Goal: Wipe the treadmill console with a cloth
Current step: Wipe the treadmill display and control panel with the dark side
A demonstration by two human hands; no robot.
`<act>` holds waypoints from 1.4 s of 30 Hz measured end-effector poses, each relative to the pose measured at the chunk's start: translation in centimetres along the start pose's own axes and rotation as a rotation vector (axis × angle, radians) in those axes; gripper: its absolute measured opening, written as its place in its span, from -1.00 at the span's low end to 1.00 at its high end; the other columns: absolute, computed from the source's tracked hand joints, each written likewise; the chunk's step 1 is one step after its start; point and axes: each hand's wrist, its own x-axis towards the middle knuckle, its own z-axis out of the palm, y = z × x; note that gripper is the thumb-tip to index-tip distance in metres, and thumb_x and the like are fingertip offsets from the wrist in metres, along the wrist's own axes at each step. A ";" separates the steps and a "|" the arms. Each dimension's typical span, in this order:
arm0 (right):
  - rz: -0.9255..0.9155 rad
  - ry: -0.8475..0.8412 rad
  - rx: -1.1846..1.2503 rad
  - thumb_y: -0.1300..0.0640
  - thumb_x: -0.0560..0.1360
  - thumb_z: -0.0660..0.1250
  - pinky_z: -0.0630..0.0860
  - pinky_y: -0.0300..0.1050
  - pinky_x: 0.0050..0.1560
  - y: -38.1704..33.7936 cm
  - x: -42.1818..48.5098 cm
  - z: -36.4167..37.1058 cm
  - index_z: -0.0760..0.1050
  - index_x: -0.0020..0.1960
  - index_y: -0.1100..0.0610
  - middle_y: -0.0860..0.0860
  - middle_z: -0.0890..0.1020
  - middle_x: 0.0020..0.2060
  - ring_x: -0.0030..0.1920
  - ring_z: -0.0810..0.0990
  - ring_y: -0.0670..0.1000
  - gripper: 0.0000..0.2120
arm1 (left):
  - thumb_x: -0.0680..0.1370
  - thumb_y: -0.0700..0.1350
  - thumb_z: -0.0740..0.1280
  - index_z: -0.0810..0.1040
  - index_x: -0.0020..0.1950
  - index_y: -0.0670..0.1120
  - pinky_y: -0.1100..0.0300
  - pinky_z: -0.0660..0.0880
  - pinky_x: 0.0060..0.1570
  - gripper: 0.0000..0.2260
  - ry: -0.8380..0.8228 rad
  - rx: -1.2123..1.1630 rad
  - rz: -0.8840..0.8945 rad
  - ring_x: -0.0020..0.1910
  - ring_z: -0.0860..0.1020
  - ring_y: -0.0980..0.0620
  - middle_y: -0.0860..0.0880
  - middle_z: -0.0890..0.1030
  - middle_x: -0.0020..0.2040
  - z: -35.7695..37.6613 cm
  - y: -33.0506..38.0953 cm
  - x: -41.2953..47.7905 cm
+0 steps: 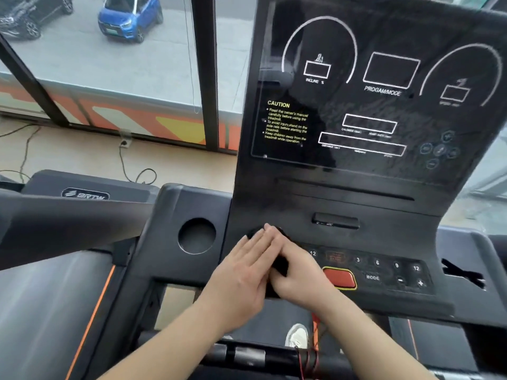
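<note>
Nearest the camera, a black handlebar (263, 355) runs along the treadmill's near edge, with red cord wound round it, and just beyond it a white shoe (297, 335) shows on the dark belt beside an orange strap (316, 329). Both bare forearms reach forward from the bottom edge. Past them lies the lower button strip of the treadmill console (384, 187): a red stop button (339, 278) just right of the hands, then number keys, MODE, minus and plus toward the right edge. A round cup holder (196, 236) sits at the left corner of the console tray, just left of the hands. The left hand (241, 278) lies flat with fingers straight and close together, palm down, overlapping the right hand (299, 275), whose fingers curl down over a black cloth (277, 266). That cloth is pressed onto the left end of the button strip, mostly hidden beneath both hands and hard to separate from the black panel. Farther up, the upright display panel carries a yellow CAUTION label (285, 122) at its left edge, blocking the right half of the window (109, 64). Through the glass, a blue car (129, 17) stands outside
</note>
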 end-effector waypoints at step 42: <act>0.413 0.427 0.065 0.14 0.66 0.21 0.34 -0.21 0.36 23.4 -15.5 -23.3 0.45 0.46 -0.03 -0.14 0.57 0.34 0.38 0.48 -0.12 -0.61 | 0.70 0.16 -0.14 -0.11 0.68 0.13 -0.33 -0.34 0.50 -0.47 -0.461 0.482 -0.091 0.65 -0.29 0.01 0.17 -0.19 0.66 17.4 22.7 20.2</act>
